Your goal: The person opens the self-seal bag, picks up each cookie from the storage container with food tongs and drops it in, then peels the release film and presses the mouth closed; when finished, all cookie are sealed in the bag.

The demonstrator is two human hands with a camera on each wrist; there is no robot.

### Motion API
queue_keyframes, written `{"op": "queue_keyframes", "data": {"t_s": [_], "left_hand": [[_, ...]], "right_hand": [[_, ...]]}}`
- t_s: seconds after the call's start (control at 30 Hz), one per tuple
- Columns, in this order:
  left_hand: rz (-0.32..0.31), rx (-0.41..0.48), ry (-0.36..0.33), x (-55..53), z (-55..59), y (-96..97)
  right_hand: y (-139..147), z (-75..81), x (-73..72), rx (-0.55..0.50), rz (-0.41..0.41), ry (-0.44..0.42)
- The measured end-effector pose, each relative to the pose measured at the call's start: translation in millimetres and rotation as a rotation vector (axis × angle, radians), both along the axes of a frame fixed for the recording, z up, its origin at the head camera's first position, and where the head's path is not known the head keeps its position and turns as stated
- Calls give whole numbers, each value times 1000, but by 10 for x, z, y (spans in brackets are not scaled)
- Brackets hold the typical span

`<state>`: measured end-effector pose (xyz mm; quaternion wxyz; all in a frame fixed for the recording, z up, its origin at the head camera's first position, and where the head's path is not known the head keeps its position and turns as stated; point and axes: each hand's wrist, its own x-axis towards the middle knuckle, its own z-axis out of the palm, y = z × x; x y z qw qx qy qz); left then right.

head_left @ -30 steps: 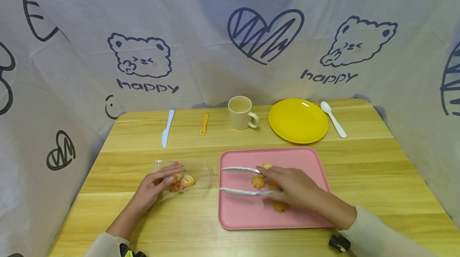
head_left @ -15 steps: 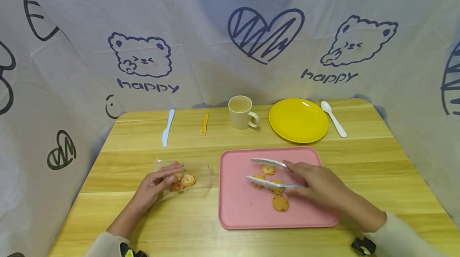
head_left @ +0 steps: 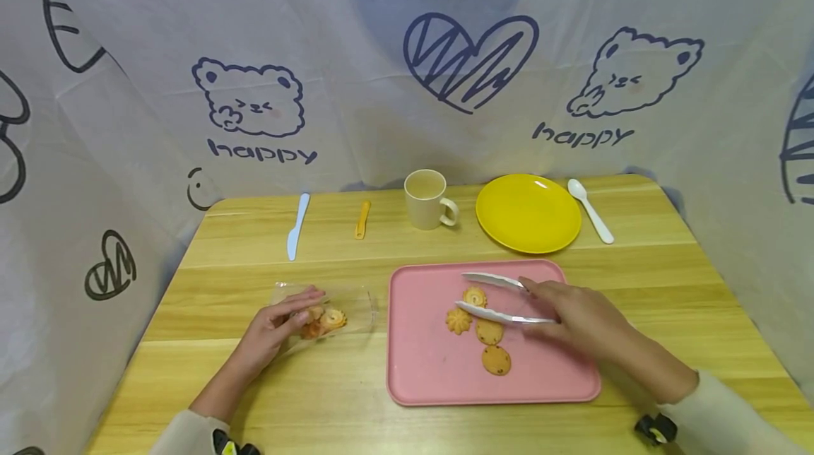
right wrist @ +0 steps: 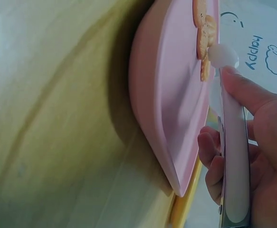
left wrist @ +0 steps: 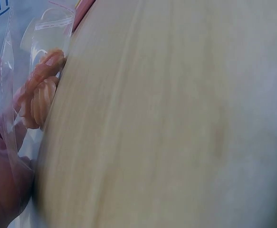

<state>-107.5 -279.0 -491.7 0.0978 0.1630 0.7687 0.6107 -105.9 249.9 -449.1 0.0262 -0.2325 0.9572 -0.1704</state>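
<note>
My left hand (head_left: 275, 331) grips a clear plastic bag (head_left: 357, 304) on the table, left of the pink tray (head_left: 416, 374). Swirled cookies (head_left: 332, 318) show inside it; in the left wrist view, the cookies (left wrist: 43, 95) lie against the transparent film near the fingers. My right hand (head_left: 581, 314) holds metal tongs (head_left: 496, 315) over the tray, arms spread and nothing between them. Beneath and beside the tongs lie several cookies: a ring-shaped one (head_left: 474, 296), a flower-shaped one (head_left: 458, 321) and round ones with dark specks, such as the nearest round cookie (head_left: 496, 360).
Along the back stand a cream mug (head_left: 425, 202) and a yellow plate (head_left: 528, 215). A white spoon (head_left: 591, 211) lies right of the plate. Further left are a pale blue knife (head_left: 297, 227) and a small orange utensil (head_left: 362, 220). A printed cloth (head_left: 356, 87) hangs behind the table.
My right hand has drawn the spread tongs back to the right, from the tray's left edge to above the cookies, uncovering the round ones. The left hand and bag stay put.
</note>
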Motion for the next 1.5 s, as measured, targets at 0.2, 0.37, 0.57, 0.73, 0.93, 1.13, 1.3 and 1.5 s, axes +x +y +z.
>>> {"op": "queue_keyframes", "data": {"t_s": [0.2,0.37,0.57,0.73,0.93,1.13,1.3,1.5], "left_hand": [[4,-6,1,4,6,6],[8,-7,0,9,13,12],[13,-12,0,13,15,15],[12,-10,-2,13,16,16],[10,-5,5,10,9,14],[8,1,2,7,4,7],[7,0,5,4,9,9],[3,1,3,7,18,13]], "right_hand": [[10,2,-14,18,9,0],[9,14,-20,17,21,-5],[9,-17,-32,18,38,9],[9,-66,-16,-4,21,4],[-2,-51,-6,-24,8,-14],[-14,-12,-11,-34,12,-18],[-35,12,-33,-41,24,-17],[-98,37,-51,-40,48,-10]]}}
